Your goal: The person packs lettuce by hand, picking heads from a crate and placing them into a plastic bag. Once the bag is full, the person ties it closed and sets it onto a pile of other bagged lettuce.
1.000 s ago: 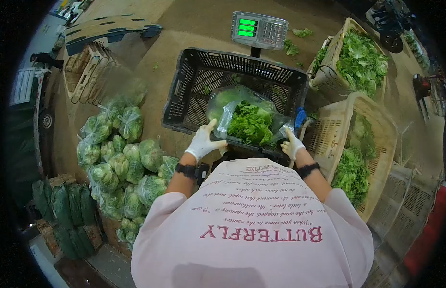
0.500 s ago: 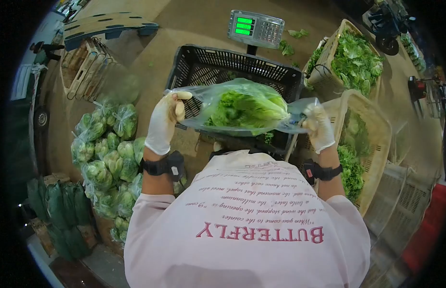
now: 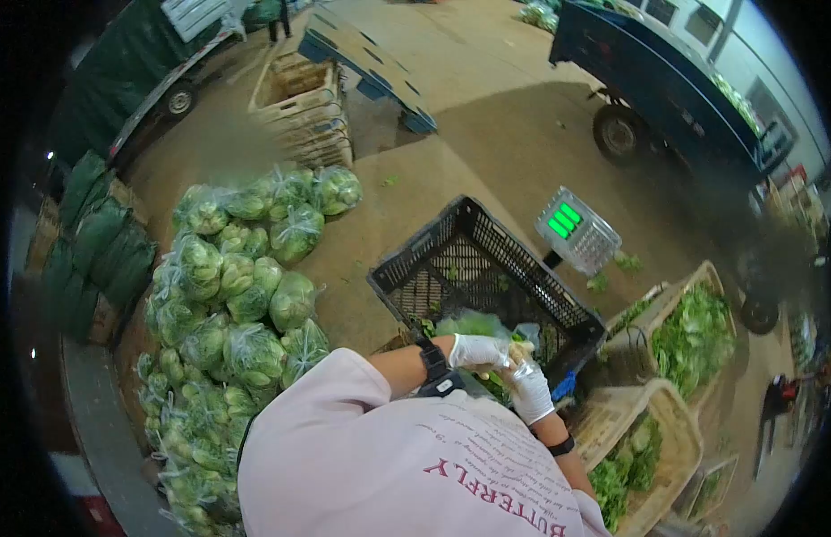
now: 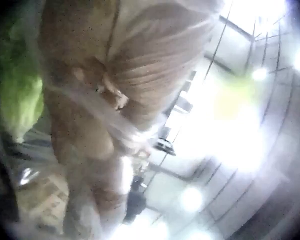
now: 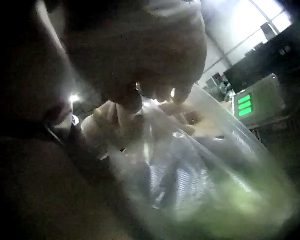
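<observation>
Our left hand [image 3: 478,351] and right hand [image 3: 530,392], spread apart half a second ago, now meet by the black crate's [image 3: 423,258] near edge, both pinching the clear bag's [image 5: 180,175] gathered neck; we likely do best keeping that thin, crinkled film bunched tight, without squashing the soft, leafy lettuce [image 5: 242,202] inside

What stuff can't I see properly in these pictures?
- Scale numbers: too small in the head view, blurred in the right wrist view.
- Clear bag: in the head view, the left hand, right hand and shirt hide much of it.
- Black crate: arm and shirt hide its near side, head view.
- Green patch: too blurred to name, left wrist view.
</observation>
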Demonstrator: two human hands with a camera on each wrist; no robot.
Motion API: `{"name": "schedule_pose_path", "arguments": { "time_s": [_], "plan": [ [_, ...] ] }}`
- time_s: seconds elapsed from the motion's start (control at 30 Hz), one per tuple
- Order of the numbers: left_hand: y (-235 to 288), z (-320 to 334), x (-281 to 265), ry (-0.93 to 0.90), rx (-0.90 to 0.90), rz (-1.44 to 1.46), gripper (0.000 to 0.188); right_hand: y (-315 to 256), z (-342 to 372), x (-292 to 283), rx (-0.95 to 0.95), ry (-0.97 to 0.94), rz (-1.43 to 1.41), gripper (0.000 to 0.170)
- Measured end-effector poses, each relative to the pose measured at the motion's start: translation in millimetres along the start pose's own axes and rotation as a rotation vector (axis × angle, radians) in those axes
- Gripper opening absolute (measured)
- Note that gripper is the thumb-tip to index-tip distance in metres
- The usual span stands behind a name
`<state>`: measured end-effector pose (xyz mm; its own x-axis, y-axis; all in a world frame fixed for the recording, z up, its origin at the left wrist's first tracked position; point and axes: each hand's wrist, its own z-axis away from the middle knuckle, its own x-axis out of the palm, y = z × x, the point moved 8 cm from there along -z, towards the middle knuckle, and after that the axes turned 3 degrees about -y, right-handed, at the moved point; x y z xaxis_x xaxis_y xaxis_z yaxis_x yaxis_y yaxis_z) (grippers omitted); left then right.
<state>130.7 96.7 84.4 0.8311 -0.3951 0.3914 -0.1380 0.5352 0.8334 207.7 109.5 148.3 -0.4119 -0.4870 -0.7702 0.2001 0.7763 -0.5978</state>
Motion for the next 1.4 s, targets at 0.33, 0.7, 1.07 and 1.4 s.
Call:
{"name": "schedule_pose_path", "arguments": {
  "time_s": [0.33, 0.7, 1.07, 1.4],
  "plan": [
    [-49.7, -19.6, 8.6, -0.256, -0.394, -0.521, 0.054, 6.4, -39.2, 17.7, -0.080, -0.263, -0.147, 0.070],
    [-27.4, 6.4, -90.6, 0.584, -0.149, -0.421, 0.042, 132.0, 24.4, 62.7, 0.443, -0.186, -0.648, 0.022],
    [-112.0, 31.6, -132.0, 0.180, -0.391, 0.143, 0.026, 174.8, 103.3, 106.8, 0.870, -0.522, -0.916, 0.027],
    [-74.1, 6.8, -141.7, 0.328, 0.028, 0.080, 0.029, 123.1, 83.9, 109.7, 0.984, -0.321, -1.344, 0.028]
  ]
}}
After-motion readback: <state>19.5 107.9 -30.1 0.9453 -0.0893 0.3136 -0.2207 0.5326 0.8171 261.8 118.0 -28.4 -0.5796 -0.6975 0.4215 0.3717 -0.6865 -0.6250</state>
